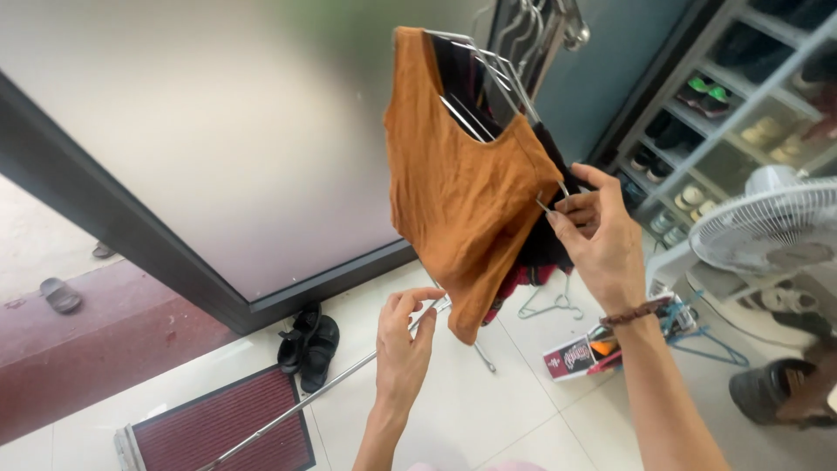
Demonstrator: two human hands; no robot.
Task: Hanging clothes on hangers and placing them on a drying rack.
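Head view, looking down at a tiled entry, read left to right.

9 o'clock: a sandal [59, 295] on the reddish step outside the frosted glass door [218, 148]. 7 o'clock: a dark red doormat [222, 432], with a pair of black sandals [309, 346] just above it at the door frame.

6 o'clock: left hand [404, 344], fingers curled loosely near the lower hem of the orange sleeveless top [462, 196]. Fingertips sit at a thin metal rod [296, 408] running down to 7 o'clock; whether they actually pinch rod or cloth, I cannot tell.

Centre to 12 o'clock: the top hangs on a wire hanger [488, 87] among several others, dark garments behind it.

3 o'clock: right hand [602, 240], thumb and forefinger closed in a tight pinch on the hanger's wire end at the top's shoulder edge.

4 o'clock: a small printed box [571, 358], loose hangers [551, 305] on the floor. Far right: a white fan [772, 231] and a shoe rack [741, 105].

Risks, as judged: the shoulder could slide off the wire end if the pinch eases, dropping the top onto the floor. Neighbouring hangers look crowded and could snag or tangle. The floor hangers are a trip hazard.
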